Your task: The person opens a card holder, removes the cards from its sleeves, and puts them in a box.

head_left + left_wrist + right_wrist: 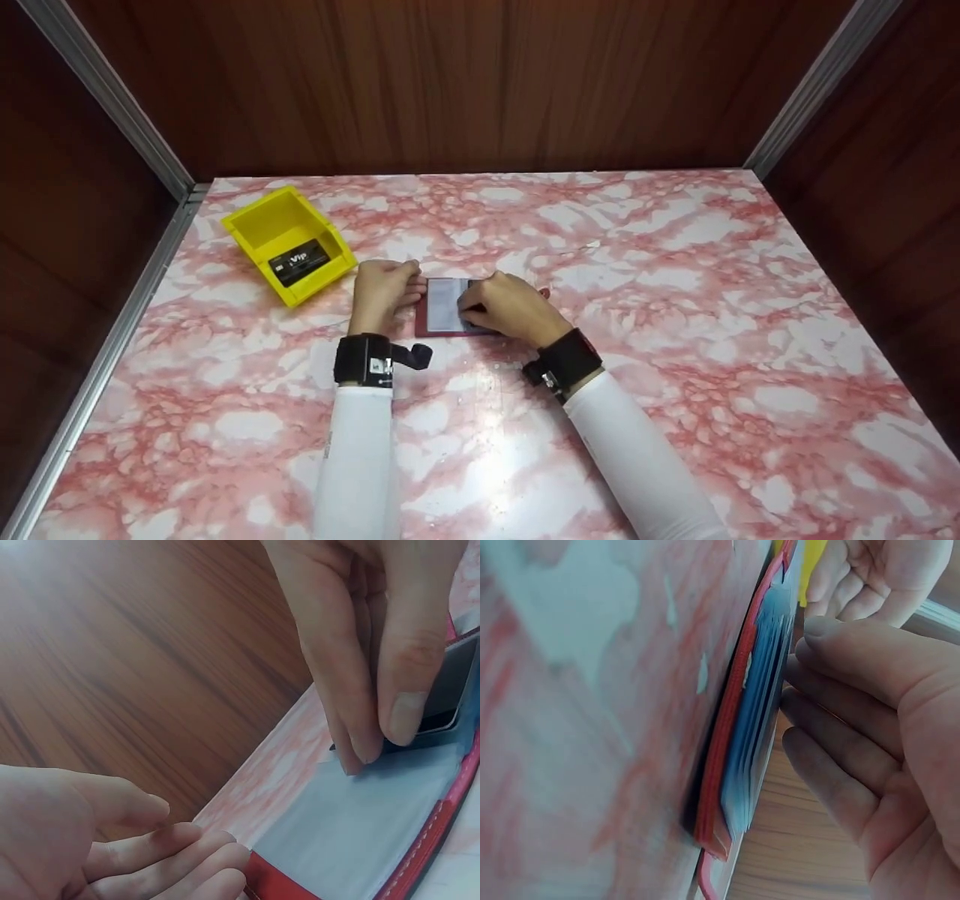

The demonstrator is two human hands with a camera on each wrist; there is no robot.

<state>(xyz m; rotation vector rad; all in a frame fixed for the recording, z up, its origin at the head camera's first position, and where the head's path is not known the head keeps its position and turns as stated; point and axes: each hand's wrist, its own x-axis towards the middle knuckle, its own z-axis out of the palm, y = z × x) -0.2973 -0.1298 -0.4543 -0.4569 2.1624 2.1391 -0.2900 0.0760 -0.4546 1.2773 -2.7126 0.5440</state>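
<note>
A pink-and-white marbled table (675,337) fills the space inside dark wood-grain walls (450,82), with metal rails (112,112) running down the corners. Toward the table's far left stands a yellow bin (262,221), open-topped, and in it lies a black card printed "Vip" (300,262). Just right of the bin, near the middle of the table, a red card holder (424,319) lies open and flat, its pale translucent sleeves (444,304) facing up; from the right wrist view the sleeves show as a bluish stack inside the red cover (727,757). The left hand (382,289) rests at the holder's left edge, its fingers (187,855) straight and close together, their tips touching the red corner (266,877) and pressing it down. The right hand (506,304) covers the holder's right half; in the left wrist view its thumb and forefinger (405,690) pinch a dark card (450,686) at the edge of the clear sleeve (360,817), the card's lower end lying against the sleeve. Both forearms wear white sleeves (360,457) and black wrist straps (364,360).
</note>
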